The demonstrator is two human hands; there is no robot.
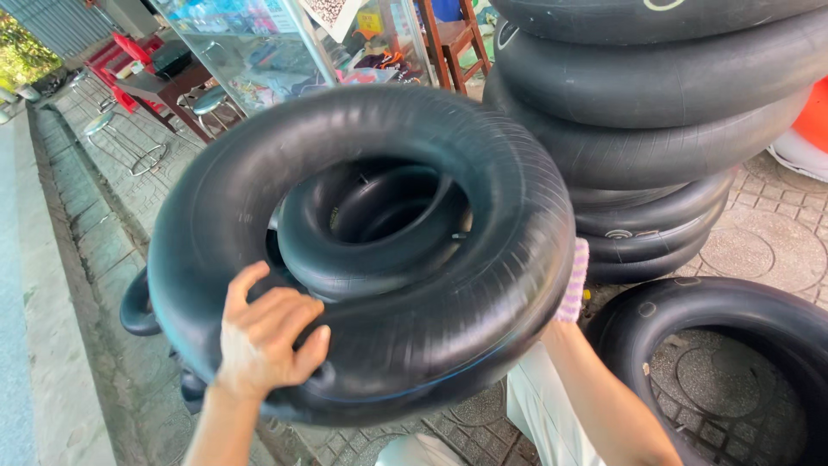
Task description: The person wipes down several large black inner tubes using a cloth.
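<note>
- Five or so inflated black tubes form the stack (664, 129), the landmark here; it stands on patterned paving (768, 242) at upper right.
- Big black inner tube (483, 293), held up tilted just left of the stack, its right edge near the stack's lower tubes; motion-blurred.
- Smaller black tubes (362, 250) show through the big tube's hole, left of the stack; whether they touch the big one, can't tell.
- Another black tube (733, 302) lies flat on the paving below the stack, just right of the held tube.
- Glass display case (259, 43) far left of the stack, top of view; stools and a red table beside it.
- Left hand (263, 341), well left of the stack: fingers spread, palm pressed on the big tube's lower-left rim, thumb hooked under the edge.
- Right hand (572, 285), in a pink knit glove, just below-left of the stack: on the big tube's right edge; fingers hidden behind the rubber, so can't tell their state.
</note>
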